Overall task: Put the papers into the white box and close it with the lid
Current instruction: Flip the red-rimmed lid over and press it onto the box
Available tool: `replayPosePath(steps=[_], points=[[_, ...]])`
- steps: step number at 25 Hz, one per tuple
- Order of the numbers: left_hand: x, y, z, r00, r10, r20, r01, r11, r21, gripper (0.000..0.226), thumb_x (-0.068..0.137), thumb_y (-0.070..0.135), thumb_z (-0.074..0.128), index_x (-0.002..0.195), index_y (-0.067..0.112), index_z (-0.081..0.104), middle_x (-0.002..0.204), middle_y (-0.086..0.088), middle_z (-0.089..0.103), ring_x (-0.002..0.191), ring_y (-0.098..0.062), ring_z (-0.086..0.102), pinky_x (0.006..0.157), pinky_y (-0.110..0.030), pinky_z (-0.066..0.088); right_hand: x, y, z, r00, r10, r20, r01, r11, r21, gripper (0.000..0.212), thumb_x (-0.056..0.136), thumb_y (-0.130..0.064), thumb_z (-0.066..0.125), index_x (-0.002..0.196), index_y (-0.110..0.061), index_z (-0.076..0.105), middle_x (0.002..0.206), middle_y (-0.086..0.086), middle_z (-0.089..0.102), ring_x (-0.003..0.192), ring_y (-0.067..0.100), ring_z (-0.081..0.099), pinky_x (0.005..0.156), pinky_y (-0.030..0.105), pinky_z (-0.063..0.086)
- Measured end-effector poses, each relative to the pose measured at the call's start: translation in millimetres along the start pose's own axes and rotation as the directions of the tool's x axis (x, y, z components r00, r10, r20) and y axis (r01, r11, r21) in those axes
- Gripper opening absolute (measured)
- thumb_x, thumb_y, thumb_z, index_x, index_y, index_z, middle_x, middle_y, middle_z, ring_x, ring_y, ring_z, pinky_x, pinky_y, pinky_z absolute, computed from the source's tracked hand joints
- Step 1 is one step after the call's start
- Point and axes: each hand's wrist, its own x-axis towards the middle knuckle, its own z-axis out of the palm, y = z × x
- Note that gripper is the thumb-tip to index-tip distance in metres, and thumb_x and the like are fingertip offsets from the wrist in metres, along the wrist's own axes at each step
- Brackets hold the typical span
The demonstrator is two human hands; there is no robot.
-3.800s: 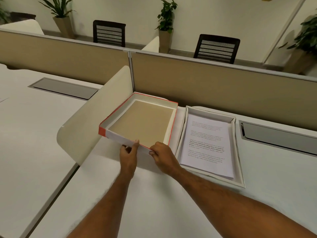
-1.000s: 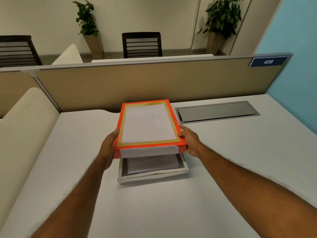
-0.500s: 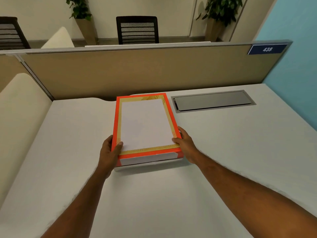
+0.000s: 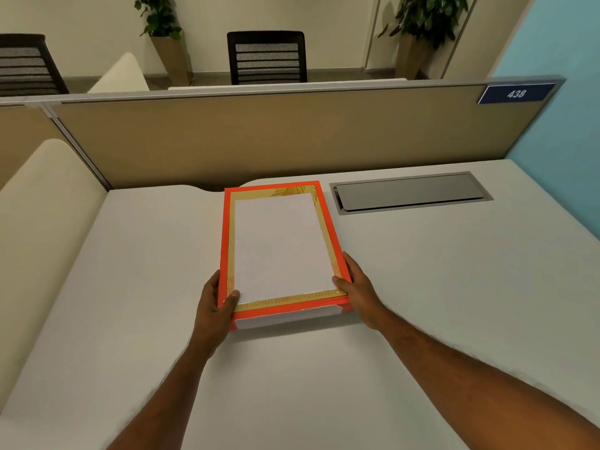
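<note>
Left hand: my left hand (image 4: 212, 308) clasps the near left corner of the lid (image 4: 279, 248), thumb lying on the top face, the other digits against the left side.
Right hand: my right hand (image 4: 358, 292) clasps the near right corner of the lid, thumb on the top edge, the rest of the hand along the right side.
Lid: orange frame, gold inner border, large white panel in the middle; it sits level and squarely over the box, long side running away from me.
White box: I see only a white strip (image 4: 287, 318) below the orange rim at the near end; the rest is covered by the lid. It rests on the table between my two hands.
Papers: hidden; I cannot tell their position from this view.
Table: white table (image 4: 292, 384), both forearms stretched across it toward the box.
Cable hatch: grey recessed hatch (image 4: 410, 193) set in the table, just beyond and to the right of the lid, not touching it.
Side panel: cream rounded panel (image 4: 42, 222) along the left edge of the table.
Partition: tan partition (image 4: 276, 134) with a grey top rail behind the table.
Number plate: blue plate (image 4: 516, 93) reading 438 at the partition's upper right corner.
Beyond the partition: black slatted chair (image 4: 266, 56) at centre, potted plants (image 4: 162, 17) beside it.
Right wall: light blue wall (image 4: 558, 92).
</note>
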Motion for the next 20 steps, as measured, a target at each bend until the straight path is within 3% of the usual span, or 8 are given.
replayPosePath(steps=[5, 10, 13, 16, 18, 20], points=[[-1.6, -12.8, 3.7, 1.0, 0.01, -0.01, -0.01, 0.998, 0.06, 0.061, 0.094, 0.031, 0.056, 0.148, 0.024, 0.029, 0.141, 0.0, 0.047, 0.118, -0.022, 0.055, 0.092, -0.038, 0.053, 2.8, 15.0, -1.0, 1.0, -0.025, 0.002, 0.025, 0.999, -0.041, 0.063, 0.099, -0.018, 0.052, 0.152, -0.03, 0.021, 0.141, -0.01, 0.041, 0.119, 0.014, 0.052, 0.07, 0.011, 0.056], [0.1, -20.6, 2.8, 0.999, 0.042, -0.023, -0.04, 0.996, 0.086, 0.064, 0.093, 0.026, 0.06, 0.149, 0.025, 0.03, 0.144, 0.002, 0.047, 0.119, -0.016, 0.053, 0.094, -0.03, 0.048, 8.4, 29.7, -0.5, 0.998, -0.06, -0.02, 0.058, 0.996, -0.072, 0.066, 0.097, -0.021, 0.056, 0.153, -0.029, 0.022, 0.149, -0.008, 0.038, 0.125, 0.012, 0.046, 0.073, 0.006, 0.052], [0.7, -22.3, 2.8, 0.999, 0.046, -0.027, -0.043, 0.995, 0.089, 0.064, 0.093, 0.025, 0.06, 0.15, 0.026, 0.03, 0.144, 0.003, 0.048, 0.119, -0.015, 0.053, 0.094, -0.029, 0.048, 10.6, 34.3, -1.5, 0.996, -0.088, -0.014, 0.086, 0.993, -0.077, 0.067, 0.096, -0.024, 0.058, 0.153, -0.03, 0.022, 0.154, -0.009, 0.034, 0.133, 0.014, 0.042, 0.092, 0.02, 0.054], [3.4, -22.2, -2.4, 1.0, 0.017, -0.01, -0.017, 0.999, 0.027, 0.063, 0.091, 0.024, 0.061, 0.147, 0.024, 0.032, 0.146, 0.001, 0.046, 0.127, -0.021, 0.051, 0.101, -0.044, 0.048, 11.2, 37.1, -4.7, 0.994, -0.106, -0.006, 0.105, 0.989, -0.105, 0.071, 0.092, -0.03, 0.062, 0.152, -0.029, 0.023, 0.153, -0.01, 0.035, 0.141, 0.019, 0.039, 0.111, 0.041, 0.044], [9.2, -16.3, -12.4, 0.999, -0.012, -0.049, 0.009, 0.998, -0.063, 0.063, 0.088, 0.027, 0.062, 0.145, 0.023, 0.035, 0.15, -0.001, 0.043, 0.136, -0.023, 0.044, 0.106, -0.044, 0.043, 15.1, 35.9, -9.7, 0.994, -0.101, -0.037, 0.097, 0.99, -0.099, 0.075, 0.088, -0.042, 0.061, 0.152, -0.028, 0.023, 0.157, -0.006, 0.032, 0.144, 0.021, 0.034, 0.116, 0.045, 0.036], [24.5, -5.0, -23.7, 0.996, 0.009, -0.089, -0.01, 1.0, -0.003, 0.065, 0.084, 0.036, 0.06, 0.143, 0.021, 0.037, 0.15, -0.004, 0.043, 0.138, -0.025, 0.042, 0.107, -0.042, 0.04, 27.5, 25.1, -16.6, 0.988, -0.114, -0.1, 0.096, 0.981, -0.167, 0.074, 0.087, -0.051, 0.059, 0.15, -0.028, 0.027, 0.158, -0.003, 0.032, 0.145, 0.022, 0.032, 0.117, 0.044, 0.032]])
